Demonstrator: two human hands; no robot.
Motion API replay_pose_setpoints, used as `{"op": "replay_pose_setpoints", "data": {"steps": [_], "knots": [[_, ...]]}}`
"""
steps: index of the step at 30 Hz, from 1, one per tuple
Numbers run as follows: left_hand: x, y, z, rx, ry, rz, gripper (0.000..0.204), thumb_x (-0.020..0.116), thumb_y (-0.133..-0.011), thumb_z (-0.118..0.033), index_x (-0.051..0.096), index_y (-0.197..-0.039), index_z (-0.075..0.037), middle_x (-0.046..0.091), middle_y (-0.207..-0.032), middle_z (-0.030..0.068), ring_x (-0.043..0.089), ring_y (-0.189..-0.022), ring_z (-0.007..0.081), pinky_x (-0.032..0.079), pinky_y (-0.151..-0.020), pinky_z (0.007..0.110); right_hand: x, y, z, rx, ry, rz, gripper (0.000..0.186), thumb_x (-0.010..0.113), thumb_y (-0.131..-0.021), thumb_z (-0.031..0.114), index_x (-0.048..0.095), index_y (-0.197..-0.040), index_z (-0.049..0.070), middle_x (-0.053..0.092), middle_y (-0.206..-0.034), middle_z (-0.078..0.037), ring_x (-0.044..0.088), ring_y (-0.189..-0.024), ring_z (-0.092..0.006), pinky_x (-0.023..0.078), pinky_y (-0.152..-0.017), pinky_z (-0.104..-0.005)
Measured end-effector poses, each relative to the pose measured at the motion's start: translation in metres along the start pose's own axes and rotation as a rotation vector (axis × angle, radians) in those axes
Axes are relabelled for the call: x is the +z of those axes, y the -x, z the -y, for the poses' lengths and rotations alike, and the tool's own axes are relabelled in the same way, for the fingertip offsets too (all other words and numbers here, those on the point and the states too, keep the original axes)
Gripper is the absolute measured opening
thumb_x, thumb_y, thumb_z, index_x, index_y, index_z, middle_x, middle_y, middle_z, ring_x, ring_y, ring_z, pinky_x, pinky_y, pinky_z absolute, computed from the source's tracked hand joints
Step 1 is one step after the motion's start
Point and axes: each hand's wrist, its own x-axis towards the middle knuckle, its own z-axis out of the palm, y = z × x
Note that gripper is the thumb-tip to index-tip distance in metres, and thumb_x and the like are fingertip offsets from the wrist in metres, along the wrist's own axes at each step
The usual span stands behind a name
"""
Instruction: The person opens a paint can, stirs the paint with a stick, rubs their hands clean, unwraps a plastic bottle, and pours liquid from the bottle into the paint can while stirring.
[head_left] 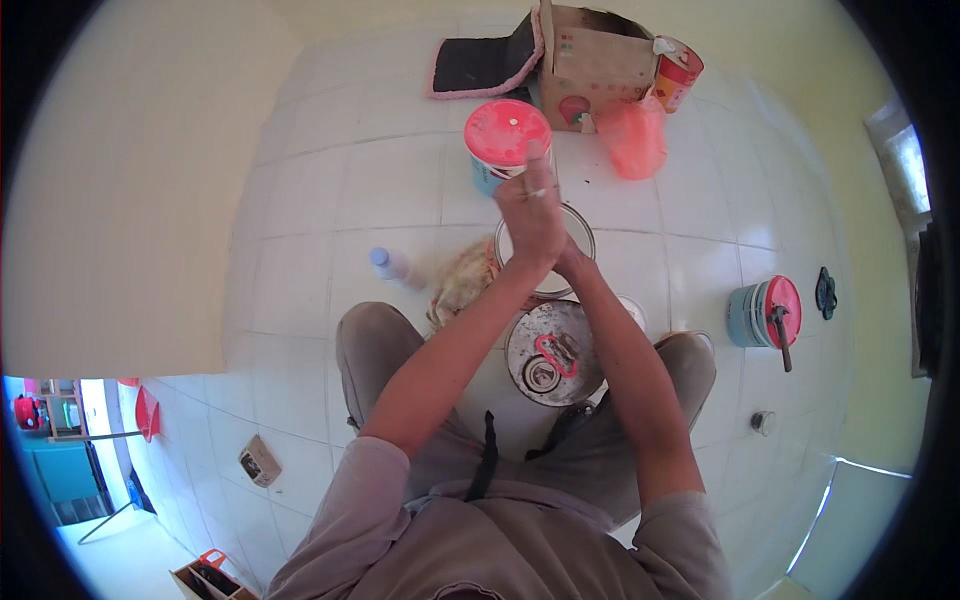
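While the open tin stands mouth-up, both hands meet, fingers of unclear spread and grip.

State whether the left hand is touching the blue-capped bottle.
Apart. The head view shows white floor tiles between the left hand and the blue-capped bottle, off to its left.

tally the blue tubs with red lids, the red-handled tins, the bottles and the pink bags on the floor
Blue tubs with red lids: 2
Red-handled tin: 1
Bottle: 1
Pink bag: 1
Total: 5
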Motion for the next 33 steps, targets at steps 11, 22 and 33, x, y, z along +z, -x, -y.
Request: {"op": "replay_pose_setpoints", "data": {"steps": [11, 22, 33], "knots": [[0.007, -0.011, -0.002, -0.054, -0.071, 0.059, 0.062, 0.047, -0.109, -0.041, 0.030, -0.058, -0.012, 0.036, -0.055, -0.0036, 0.033, -0.051, 0.0066, 0.025, -0.047, 0.029, 0.012, 0.022, -0.023, 0.304, -0.108, 0.127, 0.051, 0.077, -0.087, 0.019, 0.054, -0.130, 0.004, 0.058, -0.121, -0.006, 0.053, -0.115, -0.0178, 0.045, -0.103, -0.0338], [0.001, 0.000, 0.002, 0.110, -0.110, 0.045, 0.061, 0.049, -0.110, -0.036, 0.029, -0.058, -0.012, 0.034, -0.055, -0.0047, 0.031, -0.052, 0.0053, 0.025, -0.048, 0.027, 0.027, 0.009, -0.007, -0.025, -0.067, -0.135, 0.042, 0.070, -0.084, 0.021, 0.063, -0.119, -0.001, 0.070, -0.109, -0.026, 0.066, -0.108, -0.0460, 0.052, -0.090, -0.0479], [-0.014, -0.001, -0.001, -0.002, 0.047, -0.046, 0.059, 0.053, -0.108, -0.040, 0.039, -0.059, -0.010, 0.039, -0.055, -0.0033, 0.034, -0.049, 0.0066, 0.026, -0.047, 0.028, 0.033, -0.002, -0.031, 0.030, -0.014, -0.134, 0.036, 0.069, -0.086, 0.020, 0.065, -0.115, 0.000, 0.069, -0.110, -0.027, 0.066, -0.099, -0.0425, 0.052, -0.088, -0.0461]]}}
